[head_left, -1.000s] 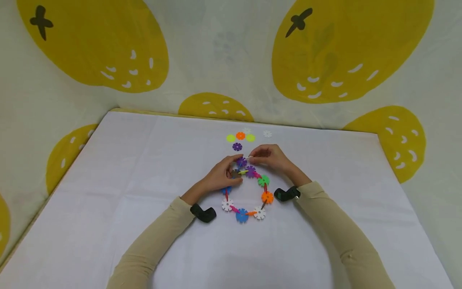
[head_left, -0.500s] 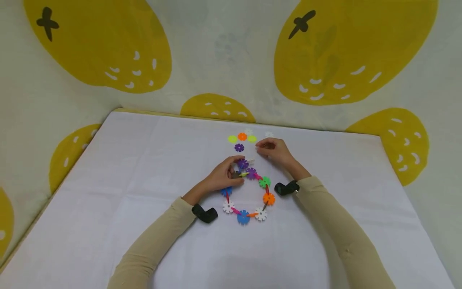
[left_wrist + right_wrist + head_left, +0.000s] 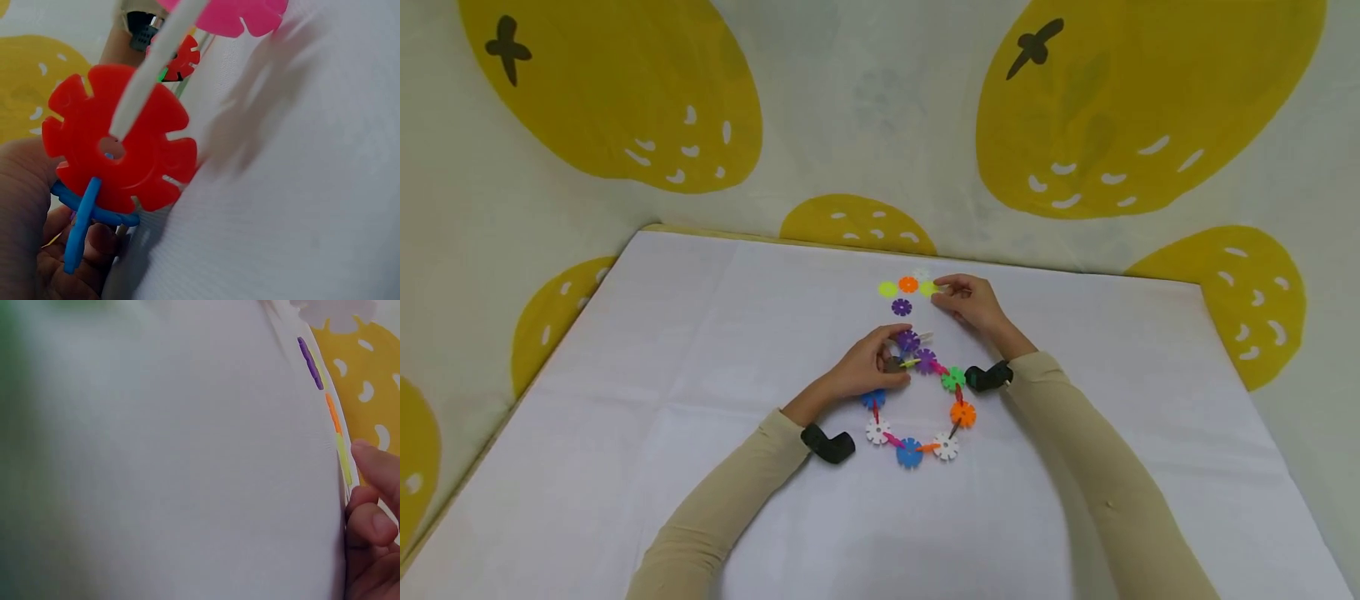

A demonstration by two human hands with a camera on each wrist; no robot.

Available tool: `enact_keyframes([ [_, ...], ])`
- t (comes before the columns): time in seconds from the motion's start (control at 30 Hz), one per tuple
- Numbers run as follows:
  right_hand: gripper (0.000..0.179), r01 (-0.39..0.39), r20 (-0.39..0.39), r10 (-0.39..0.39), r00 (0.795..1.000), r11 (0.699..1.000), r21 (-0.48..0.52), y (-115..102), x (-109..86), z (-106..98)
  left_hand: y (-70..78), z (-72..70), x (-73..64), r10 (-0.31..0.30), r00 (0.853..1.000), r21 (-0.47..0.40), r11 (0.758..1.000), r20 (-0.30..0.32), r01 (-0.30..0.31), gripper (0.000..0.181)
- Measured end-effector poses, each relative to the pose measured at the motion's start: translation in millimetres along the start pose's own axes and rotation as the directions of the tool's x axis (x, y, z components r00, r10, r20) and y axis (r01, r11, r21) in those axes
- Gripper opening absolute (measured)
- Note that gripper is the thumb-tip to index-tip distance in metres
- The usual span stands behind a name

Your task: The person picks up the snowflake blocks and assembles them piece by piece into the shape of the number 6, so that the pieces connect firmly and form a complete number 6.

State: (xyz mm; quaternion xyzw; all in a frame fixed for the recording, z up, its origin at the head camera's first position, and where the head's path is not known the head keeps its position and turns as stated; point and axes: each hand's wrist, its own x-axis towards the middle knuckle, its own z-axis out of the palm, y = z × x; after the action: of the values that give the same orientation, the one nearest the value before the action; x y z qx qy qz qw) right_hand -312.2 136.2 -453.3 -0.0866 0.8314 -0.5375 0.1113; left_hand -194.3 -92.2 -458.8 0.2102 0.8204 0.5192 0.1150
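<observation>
My left hand grips the far left part of a ring of slotted snowflake discs, fingertips around a dark grey disc and a purple disc. A white disc stands edge-on at the purple one. The ring runs through green, orange, white and blue discs, lying on the table. In the left wrist view a red disc and blue disc show close by. My right hand is at the far side, thumb and fingers apart, beside a yellow disc.
Loose discs lie near the table's far edge: a yellow one, an orange one, a purple one and a pale one. A white cloth covers the table. A patterned curtain hangs behind.
My right hand has let go of the white disc at the ring's far end and moved away to the loose discs at the back. My left hand keeps its grip.
</observation>
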Motion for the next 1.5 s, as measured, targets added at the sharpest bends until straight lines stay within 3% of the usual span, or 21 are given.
enact_keyframes([
  [0.2, 0.040, -0.013, -0.014, 0.012, 1.000, 0.997, -0.074, -3, 5.2, 1, -0.3, -1.7, 0.1, -0.008, 1.000, -0.003, 1.000, -0.015, 0.008, 0.071],
  [0.4, 0.039, 0.003, 0.012, 0.000, 1.000, 0.976, -0.216, -3, 7.7, -1, 0.1, -0.2, 1.4, 0.004, 1.000, -0.015, 1.000, -0.014, -0.004, 0.069],
  [0.73, 0.035, -0.004, 0.059, 0.018, 0.998, 0.975, -0.224, -3, 4.9, -5, 0.6, 2.7, 1.7, 0.010, 1.000, -0.019, 1.000, -0.016, -0.011, 0.067],
  [0.97, 0.041, 0.125, 0.163, -0.071, 0.984, 0.927, -0.355, -3, 4.8, -5, -0.8, 5.5, 2.4, 0.000, 1.000, -0.010, 1.000, -0.002, 0.000, 0.067],
  [1.07, 0.039, 0.128, 0.159, -0.075, 0.984, 0.927, -0.353, -4, 3.6, -5, -0.1, 6.1, 2.3, -0.002, 1.000, -0.005, 1.000, 0.001, 0.002, 0.066],
  [1.3, 0.040, 0.031, 0.105, 0.000, 0.994, 0.956, -0.291, -8, -5.0, -4, 1.2, 5.2, 1.1, -0.004, 1.000, -0.002, 1.000, -0.017, 0.004, 0.065],
  [1.5, 0.033, -0.003, 0.113, 0.027, 0.993, 0.979, -0.206, -12, -13.9, -6, 3.2, 1.7, -1.1, -0.031, 0.999, -0.007, 0.999, -0.041, 0.031, 0.064],
])
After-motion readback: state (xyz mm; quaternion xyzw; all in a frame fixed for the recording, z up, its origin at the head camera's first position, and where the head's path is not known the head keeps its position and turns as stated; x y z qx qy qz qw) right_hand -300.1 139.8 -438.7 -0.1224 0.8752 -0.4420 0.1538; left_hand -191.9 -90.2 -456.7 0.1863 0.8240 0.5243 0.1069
